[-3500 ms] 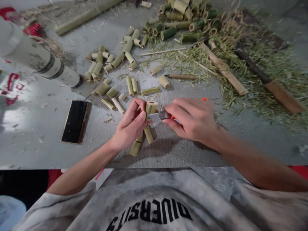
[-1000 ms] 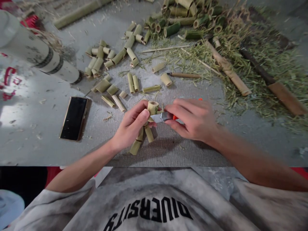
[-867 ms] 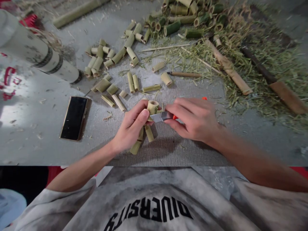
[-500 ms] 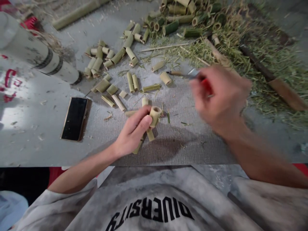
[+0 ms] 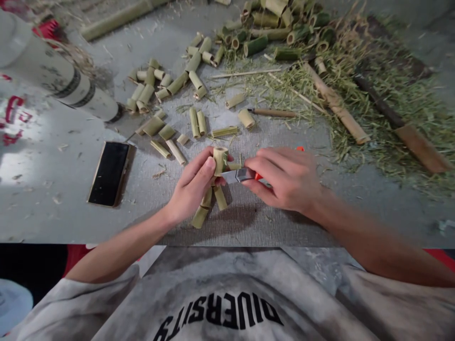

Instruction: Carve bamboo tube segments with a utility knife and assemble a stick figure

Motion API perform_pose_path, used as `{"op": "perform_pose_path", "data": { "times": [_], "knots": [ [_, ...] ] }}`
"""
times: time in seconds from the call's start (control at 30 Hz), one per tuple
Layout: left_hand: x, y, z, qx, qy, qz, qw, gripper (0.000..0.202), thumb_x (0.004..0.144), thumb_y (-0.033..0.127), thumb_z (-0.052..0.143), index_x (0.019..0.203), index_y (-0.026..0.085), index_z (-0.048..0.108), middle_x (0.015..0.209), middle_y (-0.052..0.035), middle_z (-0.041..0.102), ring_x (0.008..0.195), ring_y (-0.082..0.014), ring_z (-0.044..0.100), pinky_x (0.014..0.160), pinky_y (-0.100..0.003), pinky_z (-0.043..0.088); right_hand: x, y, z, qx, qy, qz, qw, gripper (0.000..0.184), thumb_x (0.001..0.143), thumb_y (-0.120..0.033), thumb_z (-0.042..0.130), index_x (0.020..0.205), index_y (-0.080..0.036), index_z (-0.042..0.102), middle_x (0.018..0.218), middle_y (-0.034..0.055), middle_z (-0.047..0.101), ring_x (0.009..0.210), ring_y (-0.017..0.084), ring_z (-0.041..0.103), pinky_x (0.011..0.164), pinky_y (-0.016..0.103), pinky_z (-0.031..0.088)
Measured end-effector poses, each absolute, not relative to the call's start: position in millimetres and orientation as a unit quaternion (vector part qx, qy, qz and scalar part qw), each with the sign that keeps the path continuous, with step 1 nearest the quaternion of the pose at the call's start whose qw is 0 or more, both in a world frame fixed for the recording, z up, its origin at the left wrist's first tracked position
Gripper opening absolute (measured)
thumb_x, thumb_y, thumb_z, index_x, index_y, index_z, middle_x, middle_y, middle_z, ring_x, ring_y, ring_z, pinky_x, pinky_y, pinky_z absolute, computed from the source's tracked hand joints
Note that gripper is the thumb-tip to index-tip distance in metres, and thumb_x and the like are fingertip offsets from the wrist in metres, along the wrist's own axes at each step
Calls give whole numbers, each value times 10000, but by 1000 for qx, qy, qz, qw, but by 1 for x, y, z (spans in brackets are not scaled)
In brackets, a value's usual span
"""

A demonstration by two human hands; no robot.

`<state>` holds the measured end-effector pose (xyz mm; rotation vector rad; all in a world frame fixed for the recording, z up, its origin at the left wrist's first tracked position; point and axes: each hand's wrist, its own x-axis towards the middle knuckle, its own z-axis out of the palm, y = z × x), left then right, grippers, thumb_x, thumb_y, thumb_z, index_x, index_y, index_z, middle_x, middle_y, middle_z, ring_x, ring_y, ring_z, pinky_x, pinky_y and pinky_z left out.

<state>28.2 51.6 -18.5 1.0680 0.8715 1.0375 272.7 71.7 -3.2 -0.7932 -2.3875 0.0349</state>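
My left hand is closed around a jointed bamboo figure, gripping it near its hollow top piece, whose open end faces up. Below the fingers hang bamboo segments, splayed like limbs. In my right hand is a utility knife with a red-orange body, mostly covered by the fingers. Its blade points left and reaches the lower part of the hollow piece; whether it cuts in, I cannot tell. Just beyond the hands lie a short bamboo tube and a thin wooden-handled tool.
A black-screened phone lies at left, near a tall white patterned cylinder. Small bamboo pieces are strung across the middle. Green bamboo tubes are piled at the back, with shavings and a wooden-handled blade on the right.
My right hand has come left and down from above the shavings, bringing the utility knife to the bamboo figure. My left hand has shifted slightly left, turning the hollow piece more upright.
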Motion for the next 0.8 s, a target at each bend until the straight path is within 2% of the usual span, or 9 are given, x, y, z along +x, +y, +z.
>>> {"op": "perform_pose_path", "data": {
  "times": [0.13,0.3,0.43,0.53,0.6,0.7,0.8],
  "knots": [
    [26,48,-18,505,385,434,640,376,1143,584,592,1152,239,743,1002,-50,674,829,-165,603,731,-275,536,272,73,-4,-297,-903,3,309,247,1155,-388,610,1001,-204,671,852,13,708,730,180,632,667,352,448],
    [25,47,-21,542,332,427,643,336,1193,492,509,1172,238,729,939,-28,594,821,-148,558,728,-274,472,273,72,-3,-313,-901,-2,299,297,1177,-422,568,1006,-207,683,856,19,711,742,177,633,678,349,447],
    [25,45,-19,577,341,423,610,322,1196,480,499,1134,226,686,907,-24,581,801,-157,520,711,-296,433,275,71,0,-319,-899,-25,299,341,1184,-466,550,1025,-205,703,854,29,710,750,181,632,692,355,455],
    [27,40,-12,633,336,371,591,321,1192,482,507,1087,214,649,917,-29,606,784,-156,519,696,-304,430,284,79,1,-393,-858,-32,329,342,1193,-474,526,1086,-215,723,905,46,750,745,177,633,668,348,444],
    [29,36,-7,656,313,334,601,341,1195,488,490,1124,204,663,922,-38,622,780,-157,540,704,-310,452,292,89,-1,-455,-813,-30,363,330,1190,-474,534,1096,-228,732,946,65,783,756,179,648,650,347,429],
    [30,37,-6,622,286,362,633,351,1198,476,476,1222,200,692,908,-46,644,774,-168,570,704,-320,463,300,99,-4,-468,-782,-32,409,344,1181,-478,538,1077,-224,745,915,80,783,761,193,671,657,355,437],
    [27,43,-8,568,308,420,638,370,1187,501,504,1247,210,724,902,-53,687,769,-173,575,698,-319,455,295,95,-7,-443,-802,0,402,332,1176,-455,511,1110,-229,746,902,59,763,753,201,679,662,355,459]
  ]
}}
